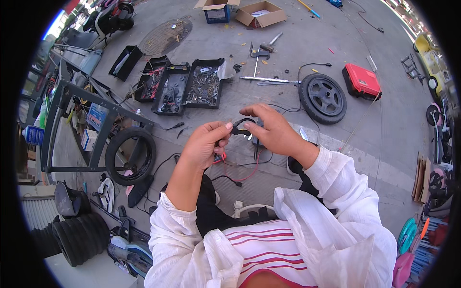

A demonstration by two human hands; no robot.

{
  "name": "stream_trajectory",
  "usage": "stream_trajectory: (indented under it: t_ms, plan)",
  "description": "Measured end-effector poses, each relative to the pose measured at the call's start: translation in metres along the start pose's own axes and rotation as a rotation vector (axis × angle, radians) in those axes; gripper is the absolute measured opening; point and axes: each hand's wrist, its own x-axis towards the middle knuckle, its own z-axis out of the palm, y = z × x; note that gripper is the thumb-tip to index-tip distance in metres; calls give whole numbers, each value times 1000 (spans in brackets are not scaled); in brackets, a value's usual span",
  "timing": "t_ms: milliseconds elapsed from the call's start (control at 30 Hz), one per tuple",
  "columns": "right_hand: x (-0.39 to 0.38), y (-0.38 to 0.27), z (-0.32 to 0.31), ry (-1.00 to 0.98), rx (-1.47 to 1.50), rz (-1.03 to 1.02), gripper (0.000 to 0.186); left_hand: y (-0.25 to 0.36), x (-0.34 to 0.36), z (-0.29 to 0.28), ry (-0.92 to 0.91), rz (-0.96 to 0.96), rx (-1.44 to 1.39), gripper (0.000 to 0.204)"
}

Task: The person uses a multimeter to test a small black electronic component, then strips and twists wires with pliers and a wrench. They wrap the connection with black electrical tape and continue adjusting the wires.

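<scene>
A small black loop (236,129), perhaps a roll of tape or a bent strip, is held up in front of me between both hands. My left hand (206,139) pinches its left side between thumb and fingers. Over its right side curls my right hand (276,132), thumb and forefinger around the loop. The exact kind of the loop cannot be made out. Below the hands, black and red wires (254,173) run across the ground between my legs. A black plug (237,183) lies at the end of one cable.
Black parts trays (184,98) with small hardware stand ahead on the left. A spoked wheel (322,97) and a red case (361,81) lie at right. Near my left are a loose tyre (111,156) and a grey metal frame (55,129). A hammer (267,48) and open cartons (249,20) lie farther off.
</scene>
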Motion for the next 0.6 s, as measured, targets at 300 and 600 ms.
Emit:
stream_trajectory:
  t_ms: [300, 600]
  plan:
    - [4, -10, 3, -246, 104, 41, 17, -10, 1, -11, 36, 103, 156, 18]
    - [18, 5, 2, -242, 105, -93, 20, 3, 4, -14, 15, 209, 111, 16]
